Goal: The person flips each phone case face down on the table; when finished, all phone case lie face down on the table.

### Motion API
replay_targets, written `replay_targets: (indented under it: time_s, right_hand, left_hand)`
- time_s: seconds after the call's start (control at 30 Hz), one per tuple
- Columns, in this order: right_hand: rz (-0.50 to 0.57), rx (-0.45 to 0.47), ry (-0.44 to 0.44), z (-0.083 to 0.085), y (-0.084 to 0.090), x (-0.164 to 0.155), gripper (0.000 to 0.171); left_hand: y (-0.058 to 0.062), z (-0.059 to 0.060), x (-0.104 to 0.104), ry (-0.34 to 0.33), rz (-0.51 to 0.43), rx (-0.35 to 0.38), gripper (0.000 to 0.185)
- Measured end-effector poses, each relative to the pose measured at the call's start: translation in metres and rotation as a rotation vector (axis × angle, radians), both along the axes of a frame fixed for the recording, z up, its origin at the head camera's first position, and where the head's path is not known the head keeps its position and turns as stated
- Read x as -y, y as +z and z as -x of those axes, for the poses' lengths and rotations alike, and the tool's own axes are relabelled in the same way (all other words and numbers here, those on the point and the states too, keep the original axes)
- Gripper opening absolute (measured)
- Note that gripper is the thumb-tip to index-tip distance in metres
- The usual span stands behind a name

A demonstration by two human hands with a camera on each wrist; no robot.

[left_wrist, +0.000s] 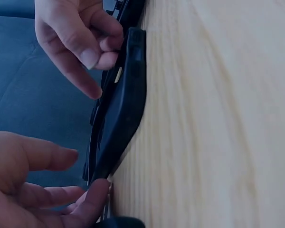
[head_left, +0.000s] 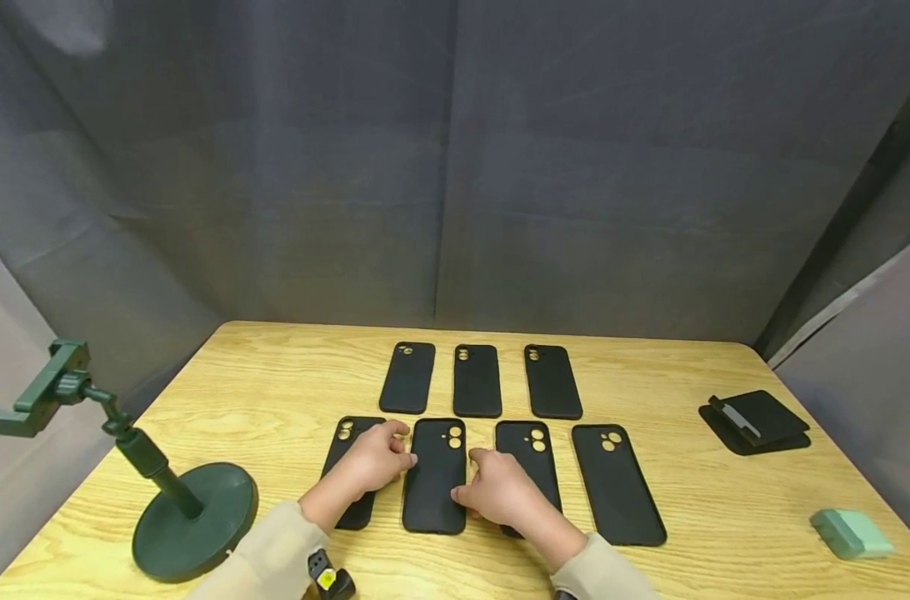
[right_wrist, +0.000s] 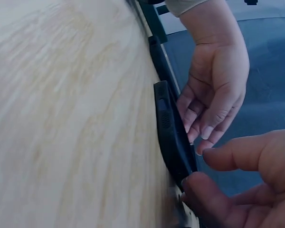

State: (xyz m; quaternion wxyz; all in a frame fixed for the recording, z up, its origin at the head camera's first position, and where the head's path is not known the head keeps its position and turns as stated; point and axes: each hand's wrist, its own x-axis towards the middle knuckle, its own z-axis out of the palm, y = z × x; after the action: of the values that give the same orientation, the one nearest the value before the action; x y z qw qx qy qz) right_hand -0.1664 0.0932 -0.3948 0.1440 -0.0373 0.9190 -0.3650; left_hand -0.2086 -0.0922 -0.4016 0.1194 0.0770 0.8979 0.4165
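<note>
A black phone case (head_left: 434, 479) lies hollow side up on the table, second from the left in the front row, its camera cutouts at the top right. My left hand (head_left: 378, 457) is at its left edge, thumb over the rim, and overlaps the leftmost case (head_left: 356, 510). At the right edge is my right hand (head_left: 500, 487), which partly covers the third case (head_left: 539, 462). Both wrist views show thumb and fingers spread apart, with fingertips right at the rim of the case (left_wrist: 128, 95). In the right wrist view, my right fingers (right_wrist: 199, 190) meet its lower end.
Another case (head_left: 622, 492) ends the front row on the right. Behind stand three more black cases (head_left: 477, 383) in a row. A dark green phone stand (head_left: 192, 525) is at left. At right lie a black folded holder (head_left: 755, 421) and a small green box (head_left: 851, 533).
</note>
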Motion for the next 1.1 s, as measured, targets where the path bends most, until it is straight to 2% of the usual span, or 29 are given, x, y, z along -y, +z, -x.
replay_targets:
  time_s: [0.33, 0.73, 1.1]
  right_hand:
    - [-0.107, -0.064, -0.002, 0.008, -0.008, 0.008, 0.060]
    - [-0.133, -0.104, -0.028, 0.010, -0.011, 0.015, 0.060]
    - [-0.064, -0.069, -0.011, 0.008, -0.010, 0.016, 0.060]
  left_hand:
    - [0.000, -0.001, -0.006, -0.007, -0.019, 0.027, 0.041]
    - [0.000, -0.001, -0.009, 0.031, -0.031, 0.046, 0.049]
    - [0.003, -0.001, -0.003, 0.051, -0.184, 0.050, 0.044]
